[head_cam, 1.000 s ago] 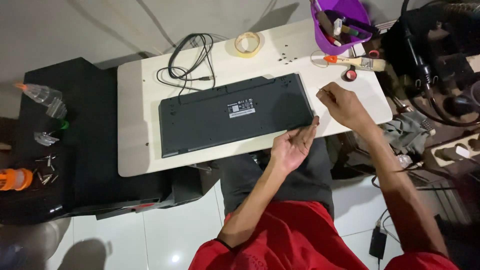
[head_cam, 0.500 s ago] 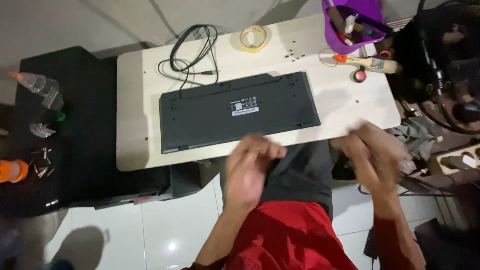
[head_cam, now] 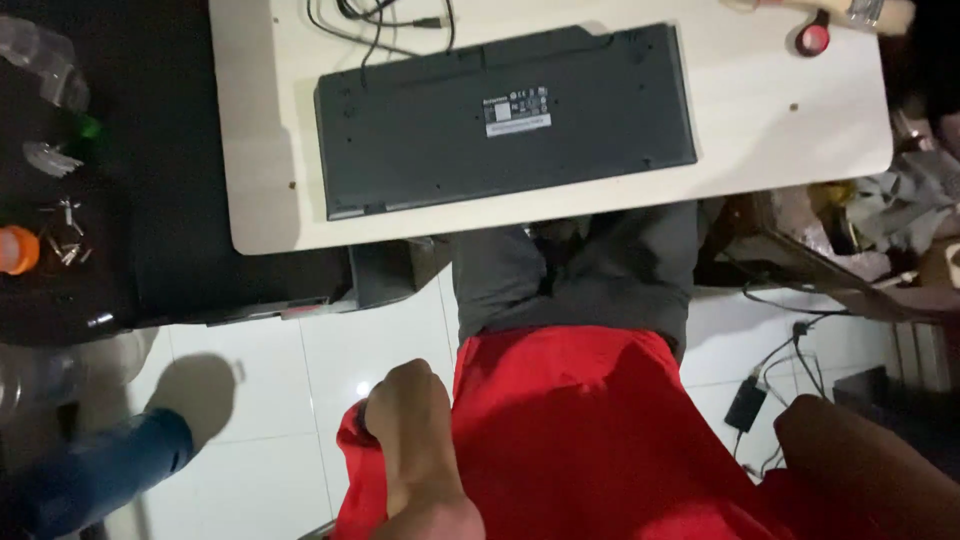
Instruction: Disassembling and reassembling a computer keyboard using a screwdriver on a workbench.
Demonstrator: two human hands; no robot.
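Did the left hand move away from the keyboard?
Yes. The left hand was at the keyboard's near edge on the white table; now it is back beside the red shirt, off the table.

Home repair bench: upturned keyboard, screws.

There is just one camera, and it sits on my head. It looks almost straight down past my red shirt and grey shorts to the white tile floor. The counter fills the top of the view, quite near, with the upside-down keyboard on it. My left hand is low and close. My right arm only peeks in at the bottom corner.
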